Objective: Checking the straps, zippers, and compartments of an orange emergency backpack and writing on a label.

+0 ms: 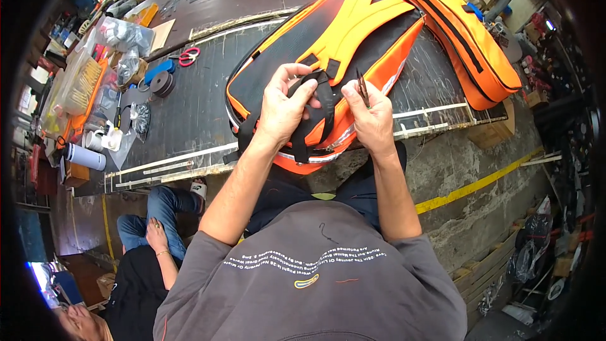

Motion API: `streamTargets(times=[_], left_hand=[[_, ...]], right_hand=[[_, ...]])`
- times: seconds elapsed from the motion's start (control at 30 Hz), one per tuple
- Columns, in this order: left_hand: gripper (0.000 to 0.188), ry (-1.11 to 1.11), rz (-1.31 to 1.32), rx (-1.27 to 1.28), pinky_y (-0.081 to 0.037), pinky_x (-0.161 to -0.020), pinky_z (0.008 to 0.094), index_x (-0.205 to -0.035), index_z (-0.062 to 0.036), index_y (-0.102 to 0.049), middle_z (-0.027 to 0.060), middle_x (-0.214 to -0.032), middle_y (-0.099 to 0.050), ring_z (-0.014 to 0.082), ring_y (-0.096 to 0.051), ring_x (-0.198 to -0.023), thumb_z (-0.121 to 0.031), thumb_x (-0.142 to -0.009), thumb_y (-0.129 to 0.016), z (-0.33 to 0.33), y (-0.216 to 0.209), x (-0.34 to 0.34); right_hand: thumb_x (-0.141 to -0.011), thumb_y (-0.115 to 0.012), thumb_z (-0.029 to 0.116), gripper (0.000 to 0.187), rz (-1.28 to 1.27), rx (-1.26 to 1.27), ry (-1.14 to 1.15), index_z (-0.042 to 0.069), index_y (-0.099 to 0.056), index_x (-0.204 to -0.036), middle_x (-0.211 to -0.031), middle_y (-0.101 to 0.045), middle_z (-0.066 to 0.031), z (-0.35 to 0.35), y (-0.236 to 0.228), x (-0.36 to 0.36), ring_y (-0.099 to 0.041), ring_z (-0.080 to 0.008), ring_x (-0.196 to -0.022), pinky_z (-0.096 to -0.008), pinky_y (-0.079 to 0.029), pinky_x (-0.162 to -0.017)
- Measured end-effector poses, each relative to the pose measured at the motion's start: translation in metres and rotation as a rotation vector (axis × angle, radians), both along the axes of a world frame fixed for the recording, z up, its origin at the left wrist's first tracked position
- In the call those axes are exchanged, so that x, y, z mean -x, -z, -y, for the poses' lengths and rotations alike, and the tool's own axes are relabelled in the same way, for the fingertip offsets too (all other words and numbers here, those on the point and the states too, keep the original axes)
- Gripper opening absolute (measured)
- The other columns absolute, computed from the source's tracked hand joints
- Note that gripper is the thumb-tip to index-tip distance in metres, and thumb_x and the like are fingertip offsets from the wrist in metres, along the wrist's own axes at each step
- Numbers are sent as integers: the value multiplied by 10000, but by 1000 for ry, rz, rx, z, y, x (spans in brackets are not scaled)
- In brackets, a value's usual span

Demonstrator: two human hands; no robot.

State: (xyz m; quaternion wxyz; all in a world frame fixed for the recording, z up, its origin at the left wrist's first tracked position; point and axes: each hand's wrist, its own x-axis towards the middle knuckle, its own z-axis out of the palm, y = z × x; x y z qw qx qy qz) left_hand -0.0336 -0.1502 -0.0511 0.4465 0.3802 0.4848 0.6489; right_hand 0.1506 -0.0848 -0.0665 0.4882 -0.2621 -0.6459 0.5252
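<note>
An orange and black backpack (284,44) lies on the table with its back panel and orange shoulder straps (363,16) facing up. My left hand (285,106) grips a black webbing strap (326,102) at the backpack's near end, thumb and fingers closed round it. Just to the right, my right hand (371,120) is closed on small dark thread snips (362,90), their points up and away from me. The snips are apart from the strap. My right fingers are near the backpack's orange side and its reflective strip.
A second orange bag (467,50) with a black zip lies at right. Red-handled scissors (189,56), a black webbing roll (162,84), a blue item (159,71), a white tumbler (86,156) and plastic boxes (79,85) are at left. A co-worker (142,278) sits at lower left.
</note>
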Motion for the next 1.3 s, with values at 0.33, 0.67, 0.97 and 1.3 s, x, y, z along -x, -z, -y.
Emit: streamTargets(times=[0.33, 0.67, 0.97, 1.3], left_hand=[[399, 89, 143, -55, -455, -609, 206, -1429, -74, -573, -16, -892, -678, 50, -609, -695, -138, -1076, -749, 3, 7, 0], [533, 74, -1, -75, -442, -627, 192, -1502, -72, -521, -27, -925, -682, 38, -595, -721, -151, -1049, -791, 6, -3, -8], [541, 54, -67, -118, -462, -660, 203, -1522, -35, -515, -26, -917, -690, 34, -580, -733, -82, -1046, -767, 7, -2, -10], [545, 31, -146, -154, -441, -655, 187, -1538, -27, -514, -32, -917, -691, 17, -565, -734, -46, -1046, -750, 8, 1, -11]], right_hand=[[-1186, -613, 288, 291, 216, -132, -12, 25, -665, -1075, -879, -572, 59, -5, 16, -17, -509, -43, -838, -253, -449, -727], [-1131, -708, 265, 302, 334, -321, 101, -1, -682, -991, -733, -594, -29, -3, 0, -22, -528, -79, -693, -313, -467, -631], [-1116, -724, 251, 291, 399, -367, 124, -12, -700, -994, -741, -638, -76, -3, -2, -26, -575, -114, -682, -337, -489, -634], [-1109, -724, 282, 309, 373, -261, 99, -12, -718, -1017, -778, -687, -113, -4, 3, -29, -631, -138, -707, -343, -511, -651]])
